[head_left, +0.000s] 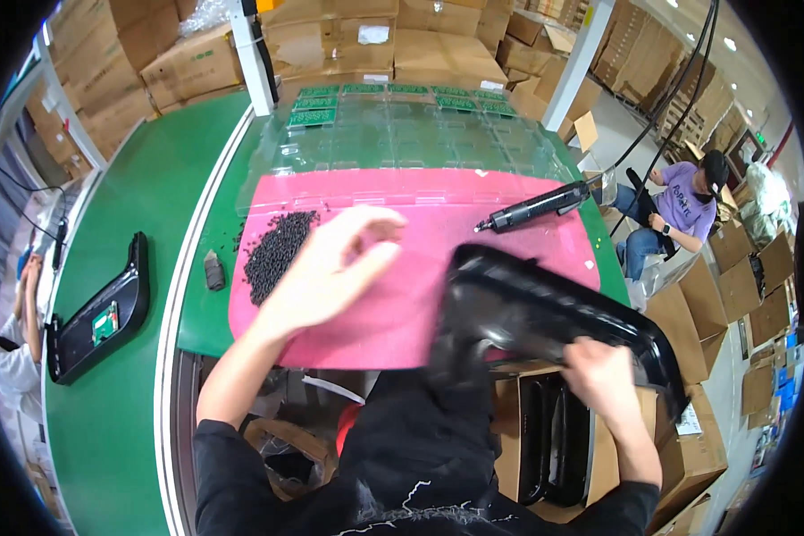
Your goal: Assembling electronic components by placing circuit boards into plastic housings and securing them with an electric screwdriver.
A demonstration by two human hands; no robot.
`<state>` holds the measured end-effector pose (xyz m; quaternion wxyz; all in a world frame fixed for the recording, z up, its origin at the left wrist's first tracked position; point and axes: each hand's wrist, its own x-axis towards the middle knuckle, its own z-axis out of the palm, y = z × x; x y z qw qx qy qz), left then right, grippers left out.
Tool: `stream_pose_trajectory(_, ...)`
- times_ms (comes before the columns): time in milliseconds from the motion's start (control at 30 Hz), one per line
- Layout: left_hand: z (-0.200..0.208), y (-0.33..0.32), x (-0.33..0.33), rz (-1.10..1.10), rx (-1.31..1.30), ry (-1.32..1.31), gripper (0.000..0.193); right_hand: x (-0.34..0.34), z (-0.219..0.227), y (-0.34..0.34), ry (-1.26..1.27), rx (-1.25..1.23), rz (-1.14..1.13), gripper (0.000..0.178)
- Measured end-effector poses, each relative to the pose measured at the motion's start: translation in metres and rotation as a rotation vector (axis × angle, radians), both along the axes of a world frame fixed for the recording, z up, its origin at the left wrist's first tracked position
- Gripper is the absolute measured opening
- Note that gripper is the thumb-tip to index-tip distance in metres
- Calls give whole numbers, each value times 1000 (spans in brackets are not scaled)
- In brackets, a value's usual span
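My right hand (600, 373) is closed on the near edge of a glossy black plastic housing (545, 308), a curved shell with raised rims. The housing is tilted over the front right of the pink mat (393, 330), and its left end is smeared by motion. Over the mat's left half, my left hand (344, 263) is held with thumb and fingers apart and nothing in it. Beside that hand lies a heap of small black screws or pegs (277, 255), too small to tell which. A black electric screwdriver (536, 207) rests at the mat's far right.
Clear plastic trays (375, 143) with several green circuit boards (313, 117) span the back. A black housing with a board inside (98, 313) lies on the green belt at left. More housings stand in a carton (554, 438) below right. A co-worker (688, 205) sits at right.
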<state>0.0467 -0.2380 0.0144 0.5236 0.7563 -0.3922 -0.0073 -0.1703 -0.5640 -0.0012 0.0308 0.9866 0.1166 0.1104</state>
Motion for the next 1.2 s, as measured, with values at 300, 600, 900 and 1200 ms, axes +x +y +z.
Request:
stream_pose_trajectory(300,-63,-36,74,-3,572,-375,24,225,20,24,24,172,220,27)
stream_pose_trajectory(600,-54,-33,65,140,554,-477,15,497,-61,-58,-38,-108,-348,43)
stream_pose_trajectory(900,-47,-32,63,84,585,-518,17,504,-68,-75,-551,-314,-24,37)
stream_pose_trajectory(1200,-30,-24,55,294,319,-528,59,312,20,24,-388,605,446,29)
